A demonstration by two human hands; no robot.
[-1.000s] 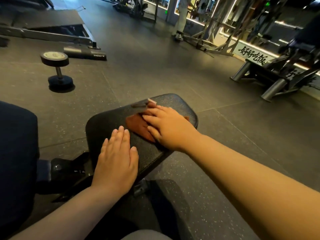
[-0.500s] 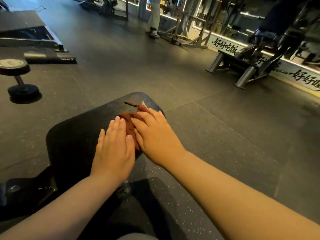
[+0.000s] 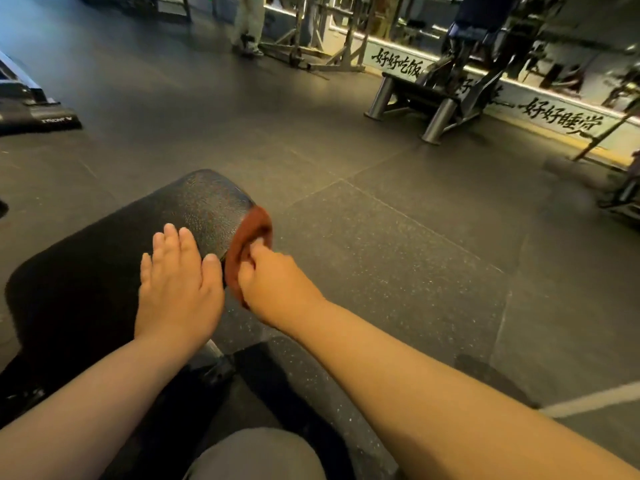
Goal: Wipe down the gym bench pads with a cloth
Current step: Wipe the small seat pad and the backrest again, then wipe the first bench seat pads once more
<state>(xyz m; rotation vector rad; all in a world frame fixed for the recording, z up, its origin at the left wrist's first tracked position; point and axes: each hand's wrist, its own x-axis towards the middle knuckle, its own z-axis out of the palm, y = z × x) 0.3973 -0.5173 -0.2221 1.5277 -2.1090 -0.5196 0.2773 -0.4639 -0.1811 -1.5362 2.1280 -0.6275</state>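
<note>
The black bench pad (image 3: pixel 104 265) is the reference. The left hand (image 3: pixel 176 289) lies flat on the pad's top surface, fingers straight and close together, holding nothing. The right hand (image 3: pixel 277 289) is at the pad's right edge, with its fingers curled round the brown cloth (image 3: pixel 254 225). The cloth is draped over that edge and touches the pad. A metal-framed gym machine (image 3: pixel 440 109) stands well beyond the pad on the dark floor (image 3: pixel 398 237).

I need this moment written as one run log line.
left hand: flat on bench pad | right hand: holds cloth against pad's right edge | step: wiping edge
</note>
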